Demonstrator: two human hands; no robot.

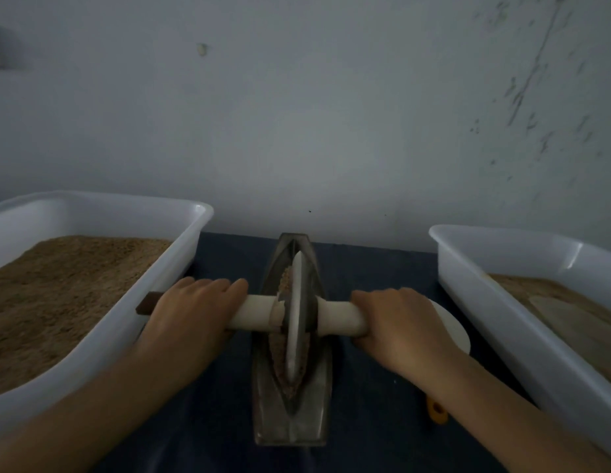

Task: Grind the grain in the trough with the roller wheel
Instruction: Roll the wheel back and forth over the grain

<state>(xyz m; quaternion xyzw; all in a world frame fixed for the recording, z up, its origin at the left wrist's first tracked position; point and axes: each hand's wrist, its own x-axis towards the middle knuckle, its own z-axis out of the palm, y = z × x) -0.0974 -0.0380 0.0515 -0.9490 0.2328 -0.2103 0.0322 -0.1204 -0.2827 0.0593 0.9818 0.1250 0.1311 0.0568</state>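
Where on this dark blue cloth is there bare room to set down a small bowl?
Bare cloth lies between the trough and the right tub, near its front, though an orange object sits there. A narrower strip runs between the trough and the left tub. The middle is crowded: both hands, left and right, grip the roller's handle.

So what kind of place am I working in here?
Probably a small grain-milling workstation: a long metal grinding trough with a disc roller wheel between two white plastic tubs of brown meal, against a bare wall.
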